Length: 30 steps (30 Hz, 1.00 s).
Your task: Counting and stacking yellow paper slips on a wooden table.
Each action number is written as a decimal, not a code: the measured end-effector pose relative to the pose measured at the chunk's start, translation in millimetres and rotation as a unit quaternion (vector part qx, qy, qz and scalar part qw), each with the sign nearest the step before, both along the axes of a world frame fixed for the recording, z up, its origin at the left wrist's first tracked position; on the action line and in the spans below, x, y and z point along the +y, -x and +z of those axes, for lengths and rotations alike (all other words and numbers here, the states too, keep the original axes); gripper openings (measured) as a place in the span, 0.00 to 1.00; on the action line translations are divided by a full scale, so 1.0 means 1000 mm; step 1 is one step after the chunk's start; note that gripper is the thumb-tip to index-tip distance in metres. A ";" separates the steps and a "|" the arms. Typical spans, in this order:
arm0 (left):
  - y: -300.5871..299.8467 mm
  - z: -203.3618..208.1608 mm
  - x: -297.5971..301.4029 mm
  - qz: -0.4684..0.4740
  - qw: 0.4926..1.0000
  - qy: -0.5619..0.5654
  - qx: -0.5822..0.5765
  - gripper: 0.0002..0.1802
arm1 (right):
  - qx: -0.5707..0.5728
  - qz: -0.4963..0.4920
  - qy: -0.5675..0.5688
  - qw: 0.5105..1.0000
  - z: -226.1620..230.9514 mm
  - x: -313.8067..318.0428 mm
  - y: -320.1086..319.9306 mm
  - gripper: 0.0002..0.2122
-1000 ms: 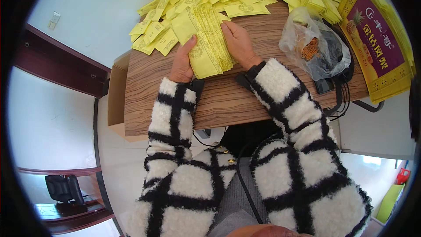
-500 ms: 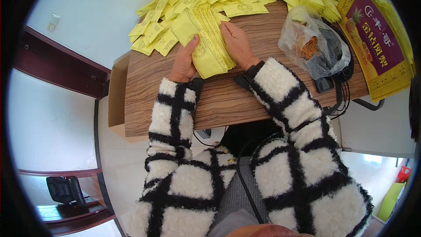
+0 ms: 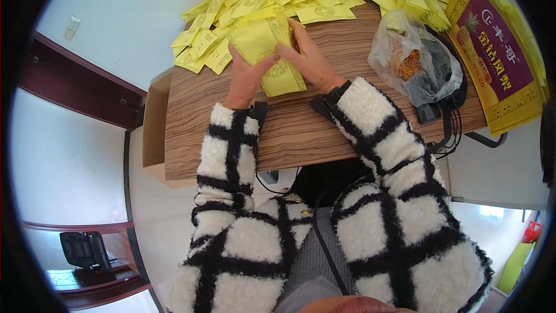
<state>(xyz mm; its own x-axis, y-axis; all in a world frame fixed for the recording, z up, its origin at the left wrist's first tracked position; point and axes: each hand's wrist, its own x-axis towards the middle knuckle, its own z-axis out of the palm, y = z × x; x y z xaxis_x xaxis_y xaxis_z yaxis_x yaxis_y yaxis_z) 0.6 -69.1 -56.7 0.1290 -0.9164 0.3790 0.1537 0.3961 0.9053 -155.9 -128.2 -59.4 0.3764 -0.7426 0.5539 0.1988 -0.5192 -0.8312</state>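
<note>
Between my two hands is a thick stack of yellow paper bags (image 3: 260, 37) with dark printed patterns, held above the wooden table. My left hand (image 3: 248, 78) grips the stack's left side, its thumb lying across the top face. On the right side my right hand (image 3: 310, 58) is closed round the edge, thumb on the front and fingers behind. The two thumbs come close together over the stack. A large heap of similar yellow bags (image 3: 321, 13) spreads along the table's far side, just beyond the stack.
A clear plastic bag of orange rubber bands (image 3: 410, 65) sits at the right, beside a dark phone (image 3: 428, 112) and black cables. At the far right stands a yellow and purple carton (image 3: 492, 52) with pineapple pictures. A cardboard box (image 3: 155, 130) is against the table's left side.
The fanned stack has been squared into a neater block and turned somewhat. My left thumb has moved right across its face, and my right hand has shifted slightly up its edge.
</note>
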 end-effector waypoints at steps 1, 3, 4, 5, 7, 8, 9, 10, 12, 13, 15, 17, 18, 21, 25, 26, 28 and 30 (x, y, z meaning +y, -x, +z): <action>-0.001 -0.001 -0.002 0.022 0.998 0.007 -0.055 0.48 | 0.002 0.000 0.000 1.000 -0.001 -0.002 0.000 0.36; -0.008 -0.009 -0.010 0.049 0.993 0.014 -0.109 0.53 | -0.025 0.057 -0.009 0.998 -0.003 -0.005 -0.004 0.43; -0.011 -0.013 -0.015 0.034 0.985 0.026 -0.167 0.55 | -0.024 0.059 -0.008 0.998 -0.004 -0.006 -0.005 0.43; -0.012 -0.012 -0.016 0.018 0.974 0.037 -0.224 0.57 | -0.021 0.081 -0.024 0.996 -0.004 -0.007 -0.005 0.44; -0.016 -0.010 -0.015 -0.010 0.975 0.004 -0.224 0.58 | -0.017 0.104 -0.039 0.994 -0.005 -0.009 -0.006 0.46; -0.017 -0.010 -0.016 -0.042 0.974 -0.027 -0.223 0.59 | -0.020 0.122 -0.049 0.991 -0.008 -0.010 -0.006 0.46; -0.017 -0.010 -0.016 -0.042 0.974 -0.026 -0.222 0.59 | -0.024 0.140 -0.059 0.988 -0.010 -0.013 -0.005 0.46; -0.018 -0.011 -0.015 -0.062 0.974 -0.033 -0.214 0.58 | -0.023 0.139 -0.058 0.988 -0.013 -0.015 -0.004 0.46; -0.021 -0.010 -0.011 -0.077 0.974 -0.041 -0.207 0.57 | -0.007 0.127 -0.049 0.991 -0.011 -0.012 -0.005 0.46; -0.022 -0.009 -0.009 -0.069 0.976 -0.039 -0.205 0.56 | -0.006 0.130 -0.049 0.990 -0.009 -0.011 -0.005 0.46; -0.021 -0.007 -0.008 -0.062 0.977 -0.038 -0.201 0.56 | -0.018 0.136 -0.041 0.990 -0.003 -0.007 -0.005 0.45; -0.020 -0.005 -0.008 -0.028 0.973 -0.006 -0.231 0.56 | -0.020 0.133 -0.033 0.990 0.004 -0.002 -0.002 0.45; -0.020 -0.005 -0.009 -0.028 0.973 -0.006 -0.230 0.56 | -0.022 0.128 -0.024 0.991 0.006 0.000 -0.001 0.45; -0.020 -0.006 -0.011 -0.015 0.967 0.005 -0.253 0.54 | -0.003 0.134 -0.030 0.991 -0.005 -0.009 -0.002 0.44; -0.015 0.001 -0.010 -0.053 0.969 -0.015 -0.241 0.47 | 0.005 0.148 -0.052 0.988 -0.011 -0.016 -0.001 0.44; -0.016 0.003 -0.006 -0.043 0.968 -0.009 -0.245 0.45 | -0.007 0.144 -0.035 0.989 -0.007 -0.011 -0.002 0.43; -0.022 -0.001 -0.006 -0.032 0.966 -0.012 -0.256 0.44 | -0.019 0.141 -0.018 0.990 -0.003 -0.005 -0.005 0.43; -0.020 -0.003 -0.007 -0.025 0.964 -0.013 -0.265 0.43 | 0.011 0.143 -0.080 0.986 -0.002 -0.005 -0.002 0.43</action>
